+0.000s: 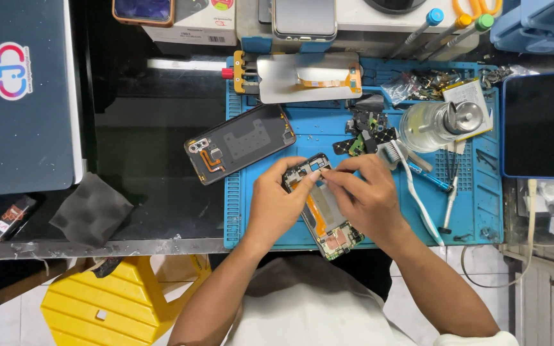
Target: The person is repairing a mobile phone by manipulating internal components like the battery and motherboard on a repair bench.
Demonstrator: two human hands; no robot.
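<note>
- The opened phone frame (324, 206) is lying at an angle on the blue mat (476, 211), its circuit boards and an orange flex strip showing, between the two hands.
- The left hand (276, 206) is gripping the frame's near-left edge, thumb lying across its top corner and fingers curled under, steadying it.
- The right hand (365, 195) is reaching in from the other side, fingertips pinched together at the frame's upper end; what sits between them is too small to make out.
- The frame is probably handling as light and stiff but fragile: bare boards and thin ribbon would tear or bend easily, so the plain outer edges look like the safest hold.
- Just beyond the left hand, a detached back cover (240, 143) is resting half off the mat.
- Further away from both hands, a display panel (302, 77) is lying flat.
- Beside the right hand, a white brush (411, 186), loose small parts (367, 131) and a clear dispenser bottle (432, 125) are sitting on the surface.
</note>
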